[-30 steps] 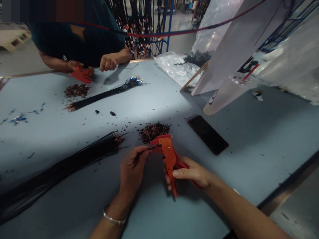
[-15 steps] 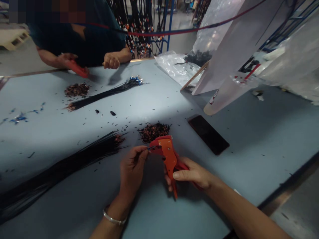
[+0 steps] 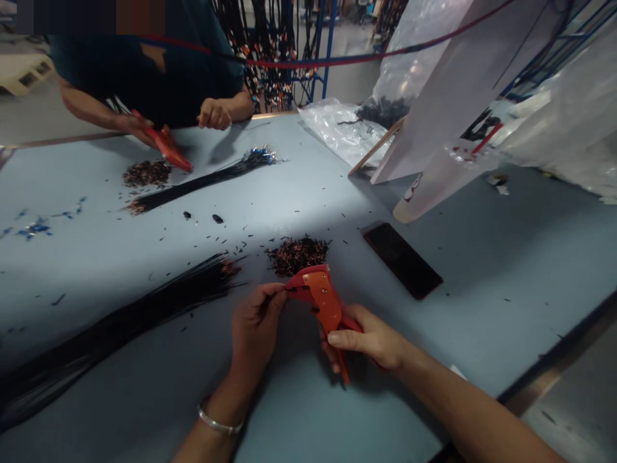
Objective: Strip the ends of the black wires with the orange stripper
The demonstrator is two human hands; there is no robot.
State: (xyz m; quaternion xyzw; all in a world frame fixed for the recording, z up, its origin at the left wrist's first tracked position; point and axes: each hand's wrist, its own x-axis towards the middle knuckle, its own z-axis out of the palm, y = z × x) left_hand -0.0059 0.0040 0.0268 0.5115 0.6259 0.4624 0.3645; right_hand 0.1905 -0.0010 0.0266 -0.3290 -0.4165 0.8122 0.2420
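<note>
Since the earlier frame the orange wire stripper (image 3: 324,307) has tipped a little to the right and its handles have swung lower, while across the table the co-worker's red tool (image 3: 166,147) has come forward toward the far pile of scraps (image 3: 146,173). The right hand (image 3: 370,337) is wrapped around the stripper's handles, fingers pressed about them, holding it just above the blue table (image 3: 482,270). The left hand (image 3: 256,328), with a bracelet (image 3: 218,423) at the wrist, pinches a thin dark wire end between thumb and fingertips and holds it at the stripper's head. Left of the hands lies a long bundle of black wires (image 3: 120,321). Just beyond the stripper sits a pile of stripped scraps (image 3: 296,253), and to the right a dark phone (image 3: 402,259) lies flat. Farther off lies another wire bundle (image 3: 202,182).
</note>
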